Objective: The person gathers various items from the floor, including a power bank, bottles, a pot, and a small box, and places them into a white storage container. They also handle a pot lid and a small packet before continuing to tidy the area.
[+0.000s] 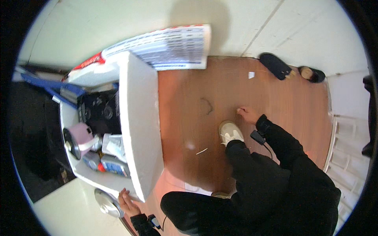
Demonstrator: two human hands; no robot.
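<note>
My left hand [129,204] is at the near corner of a white foam box [145,126], its fingers extended against the rim, beside a round metal lid [107,203]. Inside the box are a pink pot or kettle [79,136] with a dark lid, a black appliance [100,110], a plastic-wrapped packet [114,146] and grey bottles with blue labels [113,165]. My right hand [248,114] hangs above the wooden floor [189,118], fingers curled, with nothing visible in it. Just below it is my light-coloured shoe [231,132].
A printed board [183,48] leans between the box and the white wall. Blue bars [63,87] cross the box's far end. Dark slippers [274,66] lie by the wall, near a white scrap [251,75]. A white rack [342,153] stands at the right.
</note>
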